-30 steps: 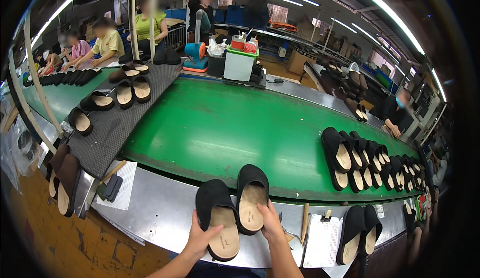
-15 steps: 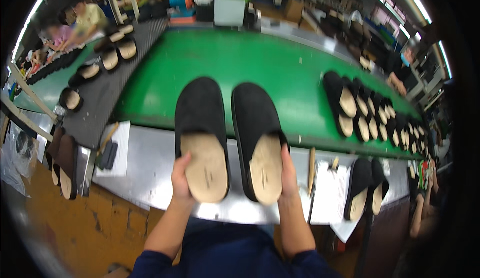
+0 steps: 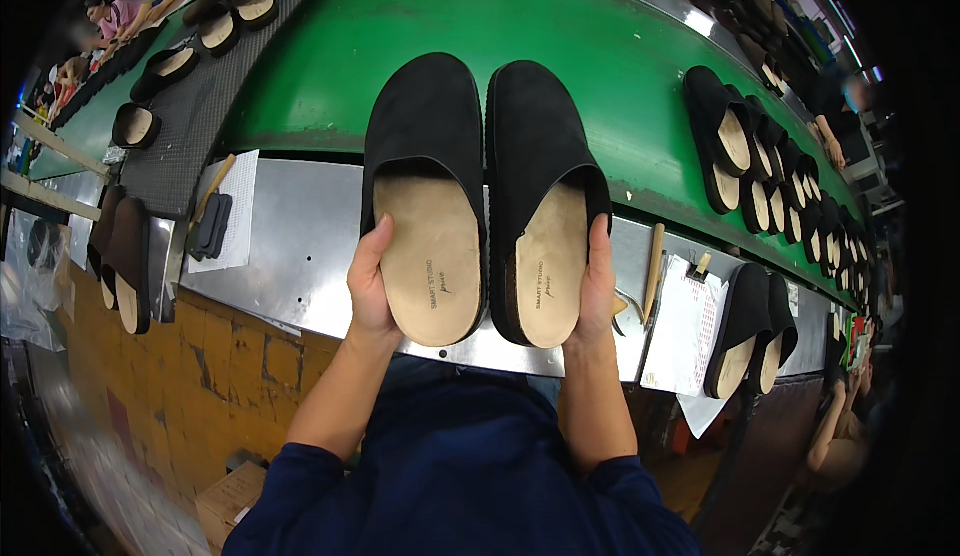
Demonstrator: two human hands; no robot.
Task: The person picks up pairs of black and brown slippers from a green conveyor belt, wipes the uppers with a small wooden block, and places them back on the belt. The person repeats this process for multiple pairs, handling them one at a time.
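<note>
I hold a pair of black suede slip-on shoes with tan insoles up close, side by side, toes pointing away. My left hand [image 3: 372, 278] grips the left shoe [image 3: 427, 191] along its outer heel edge. My right hand [image 3: 597, 281] grips the right shoe [image 3: 544, 196] the same way on its outer side. The two shoes touch each other along their inner sides. Both are lifted above the metal bench [image 3: 300, 246] and the green conveyor belt [image 3: 400, 46].
A row of matching black shoes [image 3: 760, 166] stands on the belt at right. Another pair [image 3: 750, 331] leans at the bench's right end beside a clipboard with paper [image 3: 685, 326]. More shoes lie on a grey mat [image 3: 190, 66] at left. Other people work at the far left.
I have lifted the pair off the metal bench and brought it toward my face; the shoes now fill more of the view, and my head has tilted down.
</note>
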